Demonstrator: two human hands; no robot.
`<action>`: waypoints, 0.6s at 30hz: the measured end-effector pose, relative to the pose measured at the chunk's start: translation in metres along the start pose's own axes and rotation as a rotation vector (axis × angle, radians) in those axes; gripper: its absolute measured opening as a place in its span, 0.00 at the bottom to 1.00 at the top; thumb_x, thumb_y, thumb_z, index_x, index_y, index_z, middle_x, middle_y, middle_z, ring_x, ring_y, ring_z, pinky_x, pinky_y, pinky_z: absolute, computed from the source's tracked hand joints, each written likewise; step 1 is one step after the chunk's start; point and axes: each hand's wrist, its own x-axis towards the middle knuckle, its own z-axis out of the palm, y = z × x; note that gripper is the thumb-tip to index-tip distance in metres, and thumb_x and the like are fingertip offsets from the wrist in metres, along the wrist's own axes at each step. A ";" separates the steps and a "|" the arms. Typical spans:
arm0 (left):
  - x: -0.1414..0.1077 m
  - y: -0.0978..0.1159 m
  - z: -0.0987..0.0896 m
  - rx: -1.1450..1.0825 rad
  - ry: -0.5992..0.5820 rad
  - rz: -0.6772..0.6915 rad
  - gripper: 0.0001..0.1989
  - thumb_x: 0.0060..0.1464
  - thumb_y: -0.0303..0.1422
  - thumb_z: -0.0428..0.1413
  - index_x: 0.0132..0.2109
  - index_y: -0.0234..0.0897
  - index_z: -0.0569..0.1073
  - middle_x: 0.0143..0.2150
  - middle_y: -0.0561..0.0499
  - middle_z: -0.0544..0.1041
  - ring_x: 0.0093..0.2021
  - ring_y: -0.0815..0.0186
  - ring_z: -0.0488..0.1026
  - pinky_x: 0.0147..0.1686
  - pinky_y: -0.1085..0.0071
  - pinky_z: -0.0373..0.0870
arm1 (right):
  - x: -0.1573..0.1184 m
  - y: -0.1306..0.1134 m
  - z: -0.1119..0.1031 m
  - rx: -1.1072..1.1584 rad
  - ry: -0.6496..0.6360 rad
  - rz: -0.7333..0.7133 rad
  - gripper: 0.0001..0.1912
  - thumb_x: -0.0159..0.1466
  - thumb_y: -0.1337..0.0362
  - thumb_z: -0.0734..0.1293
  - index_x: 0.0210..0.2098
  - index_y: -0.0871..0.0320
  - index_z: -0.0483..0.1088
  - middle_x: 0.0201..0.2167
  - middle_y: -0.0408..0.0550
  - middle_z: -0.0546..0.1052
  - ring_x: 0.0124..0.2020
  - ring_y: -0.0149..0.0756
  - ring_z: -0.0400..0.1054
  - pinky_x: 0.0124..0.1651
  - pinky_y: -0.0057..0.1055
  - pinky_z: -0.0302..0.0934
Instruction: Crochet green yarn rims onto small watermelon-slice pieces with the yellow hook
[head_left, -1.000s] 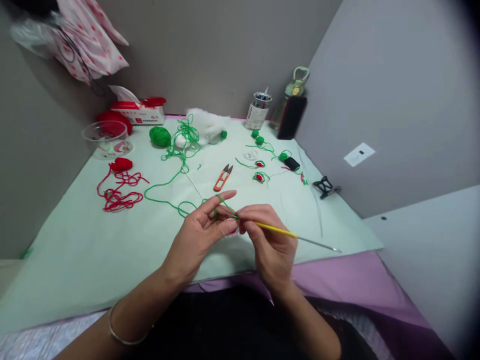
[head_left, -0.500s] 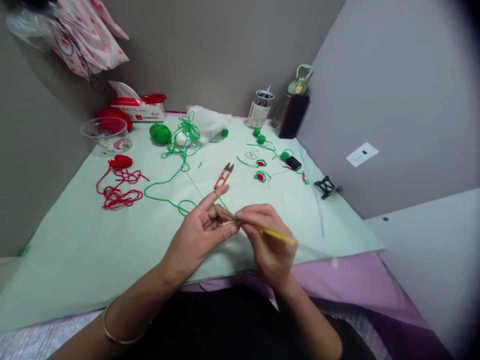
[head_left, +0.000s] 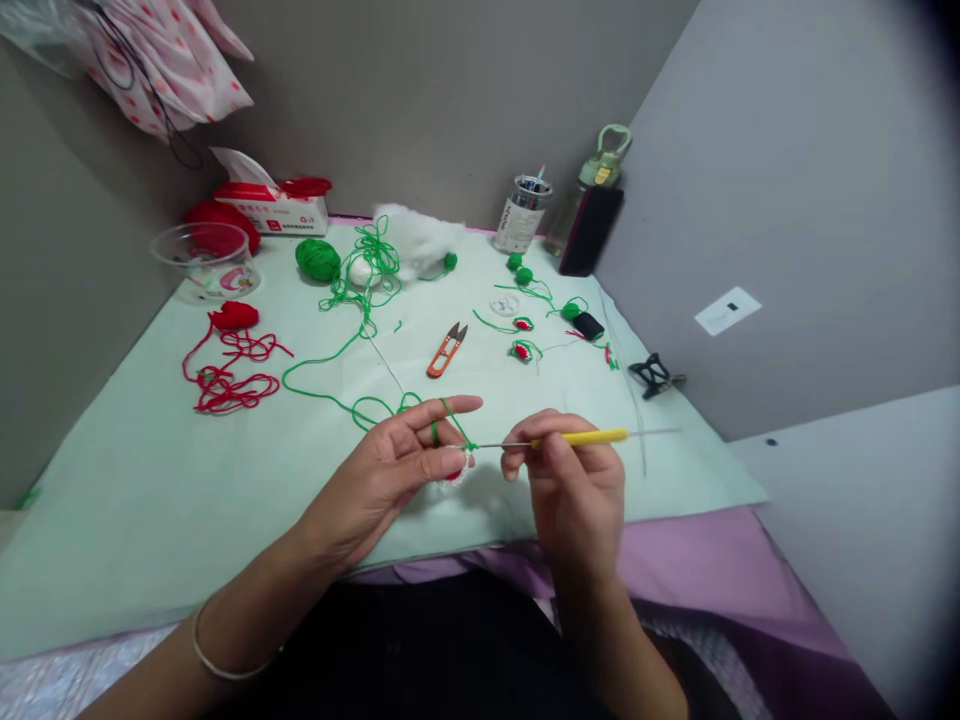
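My left hand [head_left: 409,455] pinches a small round crochet piece [head_left: 453,474], red in the middle with a white edge, between thumb and fingers. Green yarn [head_left: 448,410] loops over its stretched index finger and runs to the edge of the piece. In my right hand [head_left: 574,475] is a crochet hook [head_left: 585,438] with a yellow handle, held level. Its metal shaft reaches left to the green loop at the piece. Orange thread snips [head_left: 447,350] lie just beyond my left hand.
A green yarn ball [head_left: 318,260], tangled green strands and white stuffing [head_left: 420,240] lie at the back. Red yarn [head_left: 236,385] and a clear plastic tub [head_left: 202,262] are at left. Small crochet pieces [head_left: 523,350], a pen can [head_left: 523,215], a phone [head_left: 592,232] and a black clip stand [head_left: 654,375] are at right.
My right hand has moved right and turned, bringing the hook level with its shaft in plain view. My left index finger has swung right, and the crochet piece's red middle now shows.
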 end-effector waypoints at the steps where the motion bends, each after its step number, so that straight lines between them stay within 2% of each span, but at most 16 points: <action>1: 0.000 0.000 0.000 0.007 -0.010 0.004 0.20 0.54 0.29 0.71 0.54 0.40 0.83 0.31 0.56 0.75 0.31 0.74 0.69 0.35 0.78 0.65 | 0.001 -0.001 0.000 0.046 0.004 0.040 0.08 0.71 0.63 0.70 0.38 0.54 0.82 0.31 0.45 0.80 0.27 0.29 0.72 0.30 0.26 0.68; 4: 0.001 -0.003 0.002 0.040 -0.004 0.015 0.18 0.54 0.30 0.71 0.53 0.40 0.84 0.32 0.55 0.76 0.33 0.74 0.70 0.37 0.77 0.66 | 0.001 0.002 0.003 0.095 0.008 0.088 0.07 0.70 0.61 0.70 0.37 0.53 0.82 0.30 0.43 0.79 0.25 0.27 0.70 0.28 0.25 0.65; 8: 0.003 -0.010 0.002 0.104 0.023 0.051 0.20 0.53 0.30 0.71 0.54 0.44 0.83 0.35 0.54 0.77 0.36 0.71 0.73 0.42 0.75 0.69 | -0.003 0.011 0.011 -0.112 -0.024 -0.070 0.06 0.70 0.61 0.71 0.39 0.51 0.83 0.36 0.46 0.81 0.35 0.34 0.74 0.37 0.31 0.70; 10: 0.003 -0.012 0.002 0.127 0.052 0.081 0.23 0.52 0.29 0.72 0.56 0.45 0.82 0.37 0.54 0.78 0.39 0.69 0.74 0.44 0.73 0.71 | -0.004 0.015 0.012 -0.184 -0.020 -0.118 0.06 0.70 0.62 0.70 0.41 0.50 0.83 0.37 0.47 0.82 0.36 0.35 0.74 0.38 0.33 0.70; 14: 0.001 -0.012 0.003 0.162 0.136 0.135 0.26 0.50 0.28 0.73 0.57 0.47 0.82 0.37 0.55 0.75 0.40 0.68 0.74 0.46 0.72 0.72 | -0.002 0.018 0.008 -0.099 -0.013 -0.028 0.06 0.70 0.62 0.70 0.42 0.51 0.82 0.35 0.45 0.81 0.30 0.31 0.72 0.35 0.31 0.68; 18: -0.001 -0.010 0.002 0.193 0.136 0.154 0.24 0.52 0.29 0.72 0.56 0.48 0.82 0.36 0.56 0.74 0.41 0.68 0.74 0.48 0.72 0.73 | 0.001 0.017 0.008 -0.002 -0.002 0.024 0.06 0.69 0.61 0.71 0.40 0.52 0.83 0.33 0.44 0.81 0.29 0.29 0.73 0.33 0.28 0.69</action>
